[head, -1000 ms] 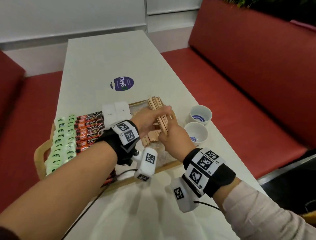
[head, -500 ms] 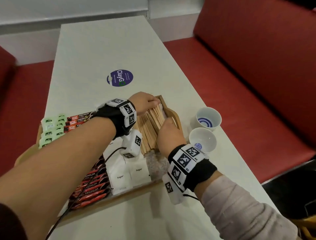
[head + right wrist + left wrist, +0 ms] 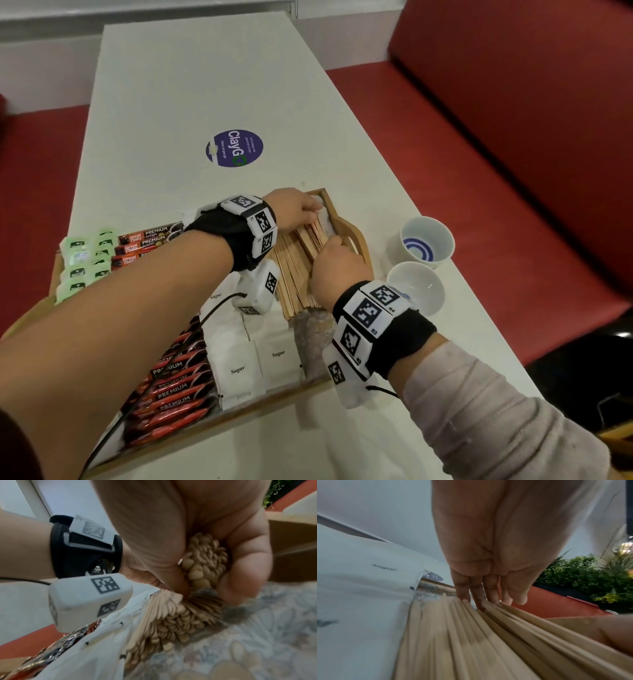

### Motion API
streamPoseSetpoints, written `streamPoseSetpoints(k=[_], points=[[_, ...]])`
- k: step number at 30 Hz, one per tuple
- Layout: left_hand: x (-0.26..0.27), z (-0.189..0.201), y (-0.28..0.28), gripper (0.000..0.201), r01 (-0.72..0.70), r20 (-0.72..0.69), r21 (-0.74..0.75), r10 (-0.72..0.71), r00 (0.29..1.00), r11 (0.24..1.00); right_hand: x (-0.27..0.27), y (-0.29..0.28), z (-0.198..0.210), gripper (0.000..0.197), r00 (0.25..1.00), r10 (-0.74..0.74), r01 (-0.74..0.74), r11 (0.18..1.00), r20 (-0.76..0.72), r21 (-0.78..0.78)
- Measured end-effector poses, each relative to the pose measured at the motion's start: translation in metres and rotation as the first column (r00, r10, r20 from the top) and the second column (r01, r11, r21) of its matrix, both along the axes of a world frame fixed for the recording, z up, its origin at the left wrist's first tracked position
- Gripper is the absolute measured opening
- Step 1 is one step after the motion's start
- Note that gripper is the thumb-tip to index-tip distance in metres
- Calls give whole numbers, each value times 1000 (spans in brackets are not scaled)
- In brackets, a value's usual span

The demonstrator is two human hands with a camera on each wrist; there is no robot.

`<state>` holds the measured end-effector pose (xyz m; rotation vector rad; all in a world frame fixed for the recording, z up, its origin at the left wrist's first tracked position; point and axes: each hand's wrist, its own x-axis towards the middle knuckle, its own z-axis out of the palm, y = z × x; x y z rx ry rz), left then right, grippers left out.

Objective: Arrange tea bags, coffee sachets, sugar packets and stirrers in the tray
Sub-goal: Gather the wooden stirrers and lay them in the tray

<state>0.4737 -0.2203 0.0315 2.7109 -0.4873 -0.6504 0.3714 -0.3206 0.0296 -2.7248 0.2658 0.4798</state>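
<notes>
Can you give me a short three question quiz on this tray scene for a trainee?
1. True or false: the stirrers lie inside the tray.
2. Which hand grips a bundle of stirrers: A the left hand, B the right hand?
3. How many white cups stand on the table beside the tray?

Key: 1 true; 2 B; 3 two.

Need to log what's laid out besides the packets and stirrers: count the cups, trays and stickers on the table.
White cups: 2
Wooden tray: 1
Purple sticker: 1
Total: 4
</notes>
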Motion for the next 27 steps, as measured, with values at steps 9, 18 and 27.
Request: streamPoseSetpoints(k=[9, 18, 27], points=[[-3, 2, 4, 41, 26, -19, 9, -26, 999, 1000, -4, -5, 3, 41, 998, 56, -56, 995, -4, -84], [-5, -4, 3, 45, -40, 7, 10, 40, 999, 999, -22, -4, 2, 62, 963, 245, -253, 965, -111, -69], [-7, -2, 2, 45, -41, 0, 23, 41, 999, 999, -26, -8, 0, 62, 934, 303, -311, 950, -191, -16]])
